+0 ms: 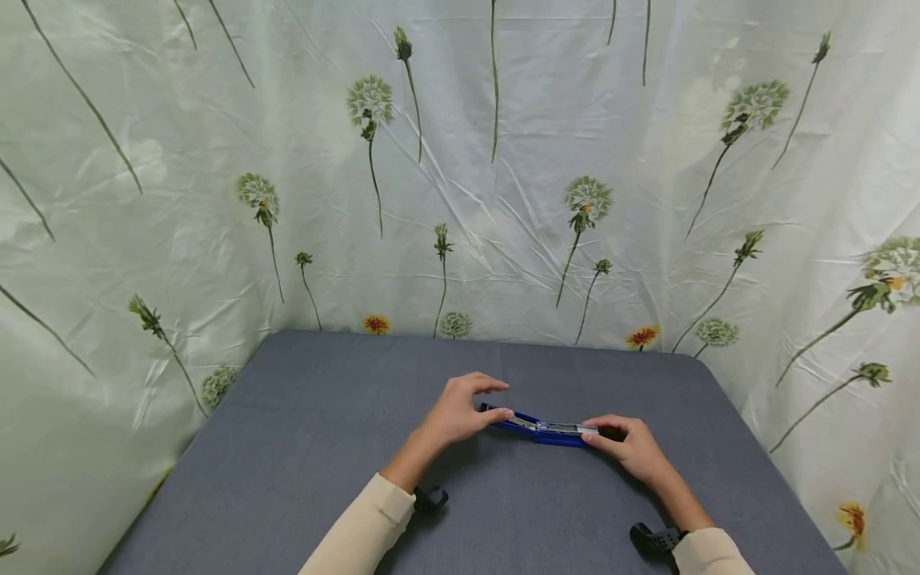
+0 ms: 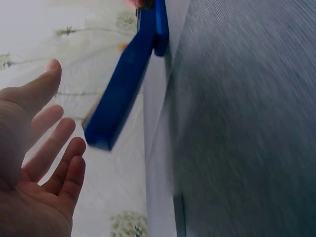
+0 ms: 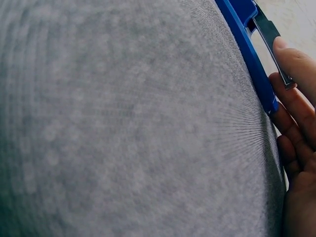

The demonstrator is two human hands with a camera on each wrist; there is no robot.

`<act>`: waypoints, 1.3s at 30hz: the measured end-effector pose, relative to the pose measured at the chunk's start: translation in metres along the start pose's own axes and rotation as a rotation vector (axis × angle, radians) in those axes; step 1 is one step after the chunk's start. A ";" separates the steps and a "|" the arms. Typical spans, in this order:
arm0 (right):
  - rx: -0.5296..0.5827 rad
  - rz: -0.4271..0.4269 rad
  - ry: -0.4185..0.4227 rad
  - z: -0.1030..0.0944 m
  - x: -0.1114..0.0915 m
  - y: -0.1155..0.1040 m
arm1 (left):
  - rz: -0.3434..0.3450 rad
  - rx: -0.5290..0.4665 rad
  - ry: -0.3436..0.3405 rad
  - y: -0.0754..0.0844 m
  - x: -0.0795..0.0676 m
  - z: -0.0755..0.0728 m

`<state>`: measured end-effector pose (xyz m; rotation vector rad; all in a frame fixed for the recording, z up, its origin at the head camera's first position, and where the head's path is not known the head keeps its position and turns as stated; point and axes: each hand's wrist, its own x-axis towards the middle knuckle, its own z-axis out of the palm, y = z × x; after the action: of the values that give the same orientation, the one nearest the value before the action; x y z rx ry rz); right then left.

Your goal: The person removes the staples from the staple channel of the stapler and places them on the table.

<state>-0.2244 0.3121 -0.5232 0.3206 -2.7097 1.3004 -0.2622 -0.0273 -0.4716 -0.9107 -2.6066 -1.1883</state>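
1. Blue stapler (image 1: 561, 439), folded out long at its hinge, lying between my two sets of fingers, well forward of my sleeves (image 1: 362, 523).
2. My right fingers (image 3: 298, 64) pinch its right end: the thumb presses one side of the metal rail (image 1: 564, 428), with a finger against the other. The blue part below that rail reaches down beside my other fingertips, close to the tabletop (image 1: 345, 471).
3. My left fingers (image 2: 74, 177) are spread and relaxed, the thumb held well away from them. They are near the stapler's left end, with a gap showing between in the left wrist view. That left half angles up from the hinge, its end raised above the tabletop.
4. Grey and wide, the tabletop spreads beneath and around my fingers.
5. Beyond my fingers, past the tabletop's far edge, hangs a pale curtain (image 1: 460, 160) printed with dandelions.
6. Behind my fingers, each wrist wears a black band (image 1: 431, 499).
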 end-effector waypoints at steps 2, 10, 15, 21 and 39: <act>0.005 0.007 -0.001 0.000 0.000 0.000 | 0.000 0.001 -0.020 0.006 0.003 0.004; 0.043 0.046 -0.005 0.000 -0.001 0.000 | 0.031 0.084 -0.039 0.026 0.017 0.020; 0.045 0.047 -0.005 0.001 0.000 -0.001 | 0.052 0.126 -0.032 0.037 0.023 0.034; 0.052 0.036 -0.008 0.001 0.000 -0.002 | 0.042 0.126 -0.040 0.044 0.026 0.051; 0.048 0.005 -0.014 0.001 0.001 -0.002 | 0.035 0.182 -0.055 0.047 0.034 0.088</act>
<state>-0.2247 0.3093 -0.5220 0.3296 -2.6956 1.3718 -0.2520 0.0754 -0.4893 -0.9601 -2.6755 -0.9121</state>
